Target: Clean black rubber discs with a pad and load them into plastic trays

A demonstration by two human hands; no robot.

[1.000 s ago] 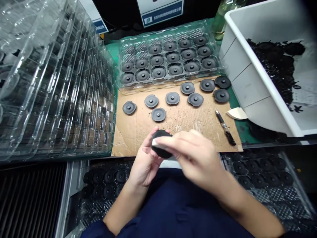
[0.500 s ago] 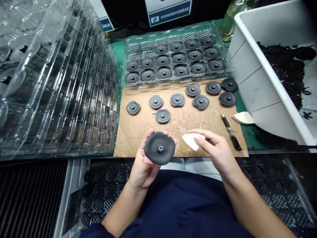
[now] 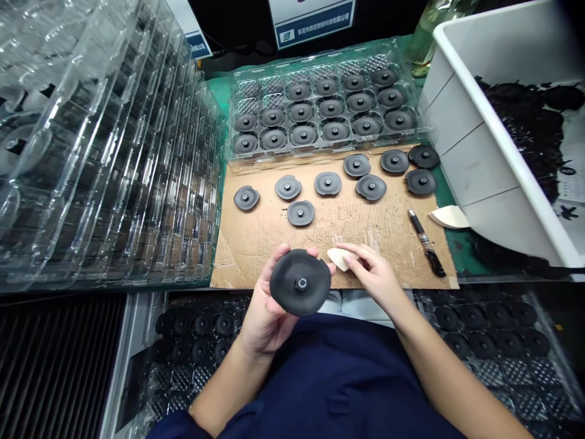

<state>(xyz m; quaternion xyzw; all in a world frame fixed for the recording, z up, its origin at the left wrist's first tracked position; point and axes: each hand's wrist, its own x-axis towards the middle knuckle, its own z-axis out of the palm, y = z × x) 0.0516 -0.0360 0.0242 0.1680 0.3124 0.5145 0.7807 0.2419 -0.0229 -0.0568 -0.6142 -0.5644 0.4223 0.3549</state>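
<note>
My left hand grips a black, rounded plastic disc by its edges, its small central stud facing up toward me. Just right of the disc, my right hand pinches a cream-white wedge-shaped pad between thumb and fingers. The pad's tip is close to the disc's right edge; whether they touch I cannot tell. Several similar discs lie spread over the cardboard sheet beyond my hands.
A clear compartment tray holding discs stands behind the cardboard. Stacked clear trays rise on the left. At right are a pen, a second white pad and a white bin with black parts inside.
My right hand has moved left with the white pad, closer to the disc. My left hand has shifted the disc slightly right and toward me.
</note>
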